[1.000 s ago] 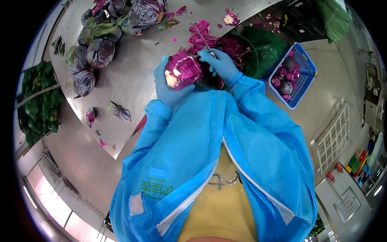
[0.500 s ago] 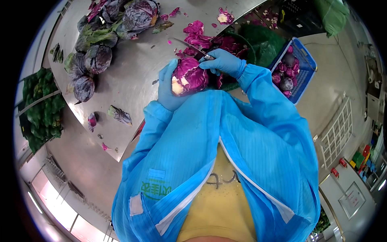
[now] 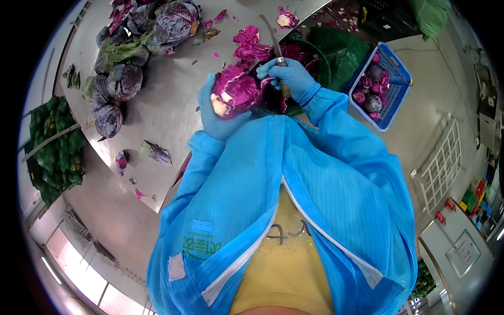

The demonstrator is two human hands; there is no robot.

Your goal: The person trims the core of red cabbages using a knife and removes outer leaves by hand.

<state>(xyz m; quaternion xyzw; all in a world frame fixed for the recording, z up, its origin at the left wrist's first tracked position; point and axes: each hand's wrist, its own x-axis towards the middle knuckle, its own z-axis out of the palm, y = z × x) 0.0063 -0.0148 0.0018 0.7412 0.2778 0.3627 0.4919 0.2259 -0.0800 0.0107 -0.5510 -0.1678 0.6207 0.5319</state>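
Knife, head view: since the earlier frame you have swung the blade of the knife (image 3: 278, 51) from pointing left to pointing at the top of the frame.
Right hand: your right hand (image 3: 294, 79), upper centre, has its fingers curled around the handle; whether the fingertips also touch a leaf edge, you cannot tell from here.
Left hand: your left hand (image 3: 214, 118) spreads wide and cups the cabbage from the left and below.
Cabbage: the cabbage (image 3: 236, 93) sits upper centre, a pale cut patch at its lower left.
Table: on the table (image 3: 168, 100), loose leaves (image 3: 251, 46) lie just above the cabbage; whole heads (image 3: 124, 82) are grouped upper left.
Crate: a blue crate (image 3: 398, 100) holds more heads, upper right.
Risk: the bare blade could nick your left fingers if the cabbage rolled on slick gloves; a torn leaf could throw your cut off line.
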